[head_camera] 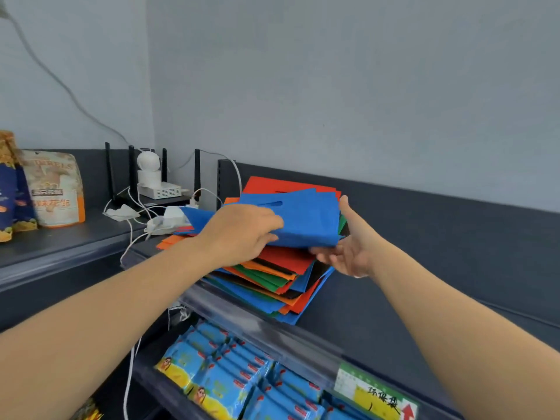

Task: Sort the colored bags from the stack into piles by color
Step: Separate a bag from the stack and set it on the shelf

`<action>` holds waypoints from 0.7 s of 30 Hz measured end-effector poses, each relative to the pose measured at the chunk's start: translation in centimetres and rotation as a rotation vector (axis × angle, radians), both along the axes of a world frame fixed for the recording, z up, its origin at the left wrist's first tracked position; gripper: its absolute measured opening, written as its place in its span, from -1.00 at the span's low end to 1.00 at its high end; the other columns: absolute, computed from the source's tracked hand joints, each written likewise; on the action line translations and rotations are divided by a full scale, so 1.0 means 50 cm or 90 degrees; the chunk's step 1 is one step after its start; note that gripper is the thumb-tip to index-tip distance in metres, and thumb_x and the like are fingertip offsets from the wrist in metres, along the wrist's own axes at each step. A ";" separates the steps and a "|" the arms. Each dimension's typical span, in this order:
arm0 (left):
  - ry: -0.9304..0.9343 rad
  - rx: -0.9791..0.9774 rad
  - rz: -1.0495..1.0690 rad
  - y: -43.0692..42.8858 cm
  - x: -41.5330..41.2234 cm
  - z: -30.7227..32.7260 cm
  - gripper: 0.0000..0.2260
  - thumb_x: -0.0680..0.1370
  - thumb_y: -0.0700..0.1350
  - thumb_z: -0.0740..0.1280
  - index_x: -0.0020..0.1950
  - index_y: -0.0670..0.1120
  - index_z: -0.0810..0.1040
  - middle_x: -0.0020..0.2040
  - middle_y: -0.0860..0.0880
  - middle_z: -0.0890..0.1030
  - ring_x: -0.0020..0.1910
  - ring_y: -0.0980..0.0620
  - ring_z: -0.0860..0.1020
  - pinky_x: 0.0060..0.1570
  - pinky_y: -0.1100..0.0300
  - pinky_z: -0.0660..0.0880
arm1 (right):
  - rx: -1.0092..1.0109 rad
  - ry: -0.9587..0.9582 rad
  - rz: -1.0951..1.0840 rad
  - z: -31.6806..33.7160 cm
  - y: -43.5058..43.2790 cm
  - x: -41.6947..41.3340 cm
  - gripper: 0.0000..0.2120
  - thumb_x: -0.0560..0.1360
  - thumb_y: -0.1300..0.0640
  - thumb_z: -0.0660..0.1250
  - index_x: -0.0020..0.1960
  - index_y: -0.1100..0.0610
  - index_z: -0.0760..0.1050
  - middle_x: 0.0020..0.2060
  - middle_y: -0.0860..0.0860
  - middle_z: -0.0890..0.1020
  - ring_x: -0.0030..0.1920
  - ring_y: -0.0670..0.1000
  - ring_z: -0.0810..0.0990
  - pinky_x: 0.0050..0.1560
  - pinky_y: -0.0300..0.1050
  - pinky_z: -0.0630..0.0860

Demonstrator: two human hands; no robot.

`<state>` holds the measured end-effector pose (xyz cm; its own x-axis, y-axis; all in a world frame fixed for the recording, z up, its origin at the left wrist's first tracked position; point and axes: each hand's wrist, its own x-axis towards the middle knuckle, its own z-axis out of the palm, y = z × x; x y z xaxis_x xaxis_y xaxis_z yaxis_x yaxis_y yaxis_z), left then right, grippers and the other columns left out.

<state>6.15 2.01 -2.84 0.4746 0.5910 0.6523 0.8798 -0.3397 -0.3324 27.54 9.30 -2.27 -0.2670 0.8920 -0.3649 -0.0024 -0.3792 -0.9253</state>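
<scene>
Head view: a dark shelf (pixel 394 298) along a grey wall, seen from above
Blue bag (pixel 309 219): raised just above the stack, its handle slot on the far side
Stack (pixel 272 277): red, orange, green, black and blue bags, fanned untidily on the shelf
Left hand (pixel 242 231): fingers curled over the blue bag's near left edge, pinching it
Right hand (pixel 348 253): fingers nearly straight under the bag's right corner, thumb raised beside its edge
Left of stack: white router (pixel 157 189), cables, snack pouch (pixel 54 192)
Near, lower shelf: blue snack packets (pixel 230 380)
</scene>
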 end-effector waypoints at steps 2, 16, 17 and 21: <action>0.043 -0.058 -0.032 -0.006 0.019 -0.009 -0.73 0.49 0.13 0.22 -0.10 -0.04 0.58 -0.22 0.04 0.59 -0.16 -0.05 0.60 -0.33 0.06 0.50 | 0.001 0.001 0.009 -0.001 0.003 0.008 -0.59 0.46 -0.12 0.41 0.06 0.21 0.52 -0.24 0.12 0.69 -0.45 0.08 0.67 -0.54 -0.26 0.54; -0.859 -0.441 0.184 0.070 -0.016 0.051 -0.31 0.55 0.26 0.21 0.52 -0.16 0.21 0.49 -0.12 0.30 0.41 -0.16 0.33 0.34 -0.07 0.33 | 0.382 0.040 -0.039 0.003 -0.004 0.086 -0.62 0.52 0.40 0.26 0.24 0.08 0.50 0.07 0.04 0.67 0.03 0.10 0.67 0.00 0.05 0.62; -0.966 -0.453 0.109 0.077 -0.013 0.054 -0.34 0.53 0.24 0.27 0.49 -0.14 0.28 0.45 -0.09 0.36 0.38 -0.14 0.38 0.34 -0.09 0.35 | 0.376 0.065 -0.053 0.005 -0.002 0.098 -0.63 0.51 0.39 0.27 0.24 0.08 0.51 0.08 0.05 0.67 0.04 0.12 0.67 0.02 0.10 0.62; -1.128 -0.418 -0.084 0.088 0.038 0.067 -0.75 0.57 -0.19 0.33 0.26 -0.11 0.54 0.18 -0.07 0.61 0.11 -0.09 0.60 0.05 -0.05 0.53 | 0.351 0.086 -0.072 0.014 -0.006 0.151 -0.74 0.52 0.17 0.37 0.20 0.07 0.51 0.03 0.01 0.69 -0.02 0.07 0.69 -0.10 0.04 0.64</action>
